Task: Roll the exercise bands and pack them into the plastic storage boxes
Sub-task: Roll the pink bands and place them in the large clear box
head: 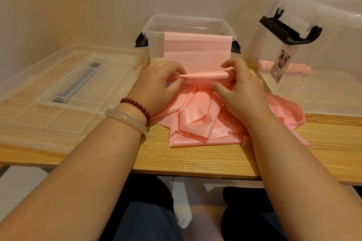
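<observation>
The left hand (162, 82) and right hand (239, 88) each pinched one end of a partly rolled pink band (205, 77), fingers curled round it. At 12 o'clock its free end draped over the rim of an open clear box (154, 25). Loose folds (195, 119) lay heaped on the surface (195, 158) at 6. A lid (39, 88) lay at 9. A second box (323, 45) at 2 held rolled bands (299, 68).

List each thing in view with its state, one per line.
Middle box: open, lid off.
Pink band: partly rolled, far end draped over that rim.
Left hand: pinches the roll's left end.
Right hand: pinches the roll's right end.
Lid: lying flat on table.
Right box: rolled pink bands seen through it.
</observation>
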